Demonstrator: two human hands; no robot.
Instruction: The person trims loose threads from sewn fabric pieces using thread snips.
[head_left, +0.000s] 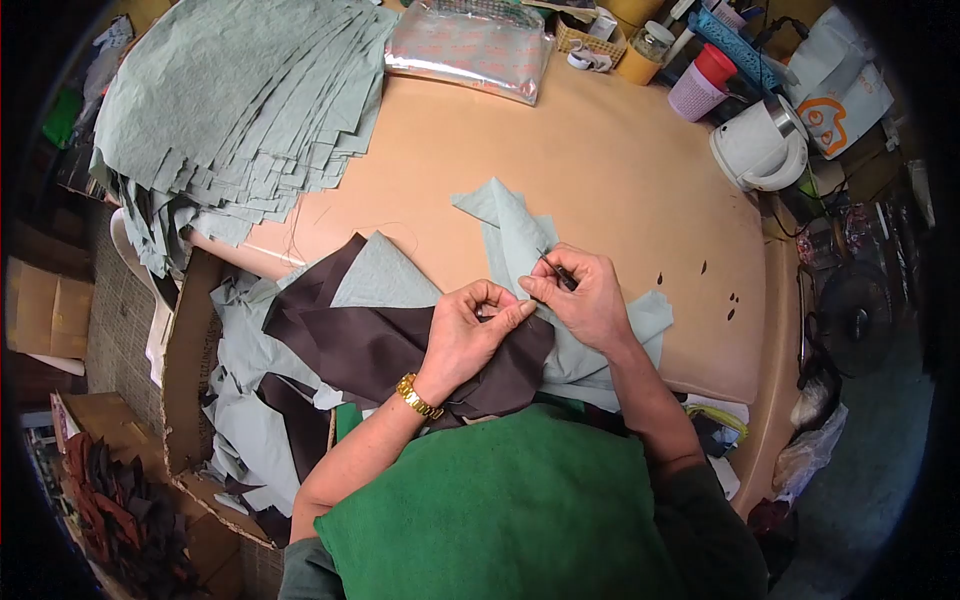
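Observation:
My left hand [470, 325], with a gold watch [418, 396] at the wrist, is closed in a pinch at the edge of a dark brown fabric piece [370, 345]. Right beside it, my right hand [585, 298] is shut around a small black tool [565, 278] with a thin pointed tip; my fingers cover most of it, so its exact kind is unclear. Both hands' fingertips nearly meet. Pale grey-green fabric [508, 238] lies beneath the right hand, and another pale piece [385, 275] shows against the brown fabric.
A fanned stack of pale grey-green sheets [240, 90] covers the table's far left. Behind lies a clear plastic packet [465, 45]. A white kettle [750, 145] and pink cup [695, 95] stand far right. A cardboard box [190, 370] with fabric pieces is at left.

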